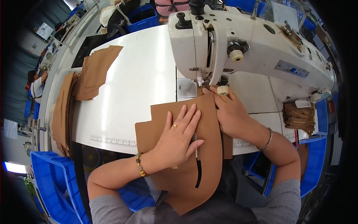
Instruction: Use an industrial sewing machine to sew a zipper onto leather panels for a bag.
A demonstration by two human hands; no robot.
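My left hand (179, 136) lies with fingers spread on a large brown piece of material (207, 171), which has a long dark slot and hangs over the table's front edge toward my lap. My right hand (227, 108) grips the piece's right edge near the needle area (201, 84) of a white sewing machine (253, 52), its fingertips partly hidden by a knob and the material. Another brown layer (227, 147) shows beneath, at the right.
Brown piece stacks lie on the white table (138, 63) at left (63, 112) and back left (93, 71); small pieces (298, 115) at right. Blue bins (56, 186) stand below and behind. A co-worker (36, 84) sits at another station far left.
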